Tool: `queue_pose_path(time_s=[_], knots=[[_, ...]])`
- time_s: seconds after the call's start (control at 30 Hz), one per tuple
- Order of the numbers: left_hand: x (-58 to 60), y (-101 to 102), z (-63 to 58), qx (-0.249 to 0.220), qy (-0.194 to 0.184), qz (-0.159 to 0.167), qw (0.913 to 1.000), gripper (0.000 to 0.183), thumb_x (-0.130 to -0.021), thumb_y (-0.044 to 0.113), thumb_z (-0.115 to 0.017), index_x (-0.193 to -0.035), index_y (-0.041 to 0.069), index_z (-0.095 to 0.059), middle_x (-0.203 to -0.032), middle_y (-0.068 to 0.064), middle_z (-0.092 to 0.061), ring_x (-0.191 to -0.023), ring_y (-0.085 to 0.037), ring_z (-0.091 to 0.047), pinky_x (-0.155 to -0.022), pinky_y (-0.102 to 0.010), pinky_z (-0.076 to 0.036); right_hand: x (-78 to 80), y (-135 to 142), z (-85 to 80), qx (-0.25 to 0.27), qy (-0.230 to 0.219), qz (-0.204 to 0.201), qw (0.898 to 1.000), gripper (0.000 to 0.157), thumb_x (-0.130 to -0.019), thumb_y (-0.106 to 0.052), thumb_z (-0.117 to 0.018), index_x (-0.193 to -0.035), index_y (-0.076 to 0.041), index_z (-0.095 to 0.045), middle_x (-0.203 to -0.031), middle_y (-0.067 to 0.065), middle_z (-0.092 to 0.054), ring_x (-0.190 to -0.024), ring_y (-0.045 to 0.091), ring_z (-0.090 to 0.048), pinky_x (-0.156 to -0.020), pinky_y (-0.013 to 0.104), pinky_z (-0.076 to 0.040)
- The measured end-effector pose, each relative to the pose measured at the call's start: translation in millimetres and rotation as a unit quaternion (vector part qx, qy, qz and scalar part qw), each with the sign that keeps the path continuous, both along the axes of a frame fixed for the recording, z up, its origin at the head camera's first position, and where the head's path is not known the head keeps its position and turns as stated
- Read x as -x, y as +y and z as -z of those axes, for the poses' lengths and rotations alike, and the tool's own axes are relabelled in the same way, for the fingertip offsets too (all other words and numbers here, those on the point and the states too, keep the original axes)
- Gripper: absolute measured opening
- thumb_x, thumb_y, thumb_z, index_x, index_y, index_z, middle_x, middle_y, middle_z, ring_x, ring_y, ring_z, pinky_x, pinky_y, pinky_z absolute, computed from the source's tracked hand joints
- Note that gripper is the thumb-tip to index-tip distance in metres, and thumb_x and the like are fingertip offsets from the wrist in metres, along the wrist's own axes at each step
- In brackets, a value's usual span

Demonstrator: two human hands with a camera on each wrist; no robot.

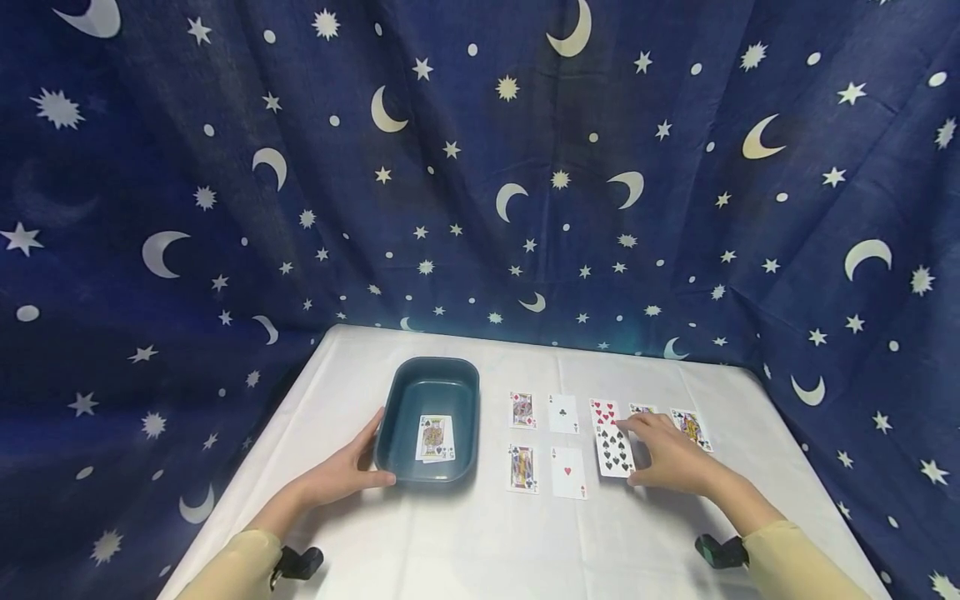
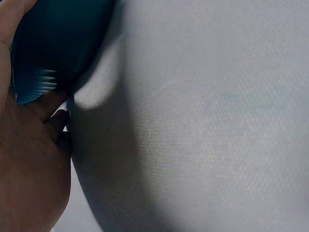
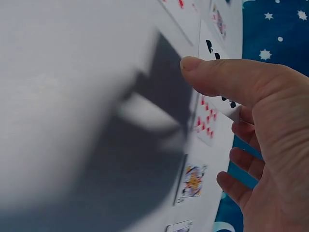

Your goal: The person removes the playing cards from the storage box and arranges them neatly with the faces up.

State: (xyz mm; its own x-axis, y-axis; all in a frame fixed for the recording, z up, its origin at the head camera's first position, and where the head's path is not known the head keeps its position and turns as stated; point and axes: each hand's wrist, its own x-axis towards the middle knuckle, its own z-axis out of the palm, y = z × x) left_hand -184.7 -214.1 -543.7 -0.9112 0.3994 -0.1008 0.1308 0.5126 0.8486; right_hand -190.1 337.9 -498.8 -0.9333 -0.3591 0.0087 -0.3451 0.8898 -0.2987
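Note:
My right hand [image 1: 663, 454] pinches a ten of spades [image 1: 615, 452] between thumb and fingertips. The card hangs over the cloth, its shadow below it, and overlaps a red heart card [image 1: 603, 410] in the head view. Seen from the right wrist, the thumb lies across the face of the spade card [image 3: 216, 48], and the other fingers curl behind its edge. My left hand [image 1: 337, 475] holds a dark teal tray [image 1: 471, 392] at its left front corner, thumb at the front wall, fingers along the left side. In the tray, a king of spades [image 1: 433, 435] overlaps another card.
Left of the held card lie a red face card [image 1: 522, 410], an ace of clubs [image 1: 563, 413], a black face card [image 1: 522, 468] and an ace of hearts [image 1: 568, 472]. Behind my right hand are two more face cards, one [image 1: 690, 427] at the right. A starry curtain [image 1: 480, 167] surrounds the white-clothed table [image 1: 480, 550].

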Motion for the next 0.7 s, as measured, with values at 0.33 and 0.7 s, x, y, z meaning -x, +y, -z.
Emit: queue_pose_path(time_s=[0.33, 0.7], knots=[[0.3, -0.7, -2.4, 0.007, -0.015, -0.001, 0.9999, 0.11, -0.072, 0.041, -0.078, -0.149, 0.037, 0.002, -0.154, 0.004, -0.006, -0.139, -0.019, -0.009, -0.11, -0.047, -0.017, -16.7, 5.3, 18.9, 0.006, -0.028, 0.006, 1.0, 0.091, -0.053, -0.043, -0.086, -0.132, -0.017, -0.052, -0.131, 0.005, -0.046, -0.119, 0.027, -0.04, -0.098, 0.052, -0.036], [0.9, 0.2, -0.2, -0.002, -0.004, 0.002, 1.0, 0.11, -0.073, 0.04, -0.077, -0.149, 0.035, 0.002, -0.155, -0.002, -0.008, -0.14, -0.025, -0.01, -0.109, -0.052, -0.015, -20.9, 4.5, 25.6, -0.006, -0.05, 0.019, 0.999, 0.088, -0.053, -0.046, -0.085, -0.13, -0.018, -0.054, -0.128, -0.001, -0.048, -0.119, 0.025, -0.041, -0.099, 0.05, -0.036]])
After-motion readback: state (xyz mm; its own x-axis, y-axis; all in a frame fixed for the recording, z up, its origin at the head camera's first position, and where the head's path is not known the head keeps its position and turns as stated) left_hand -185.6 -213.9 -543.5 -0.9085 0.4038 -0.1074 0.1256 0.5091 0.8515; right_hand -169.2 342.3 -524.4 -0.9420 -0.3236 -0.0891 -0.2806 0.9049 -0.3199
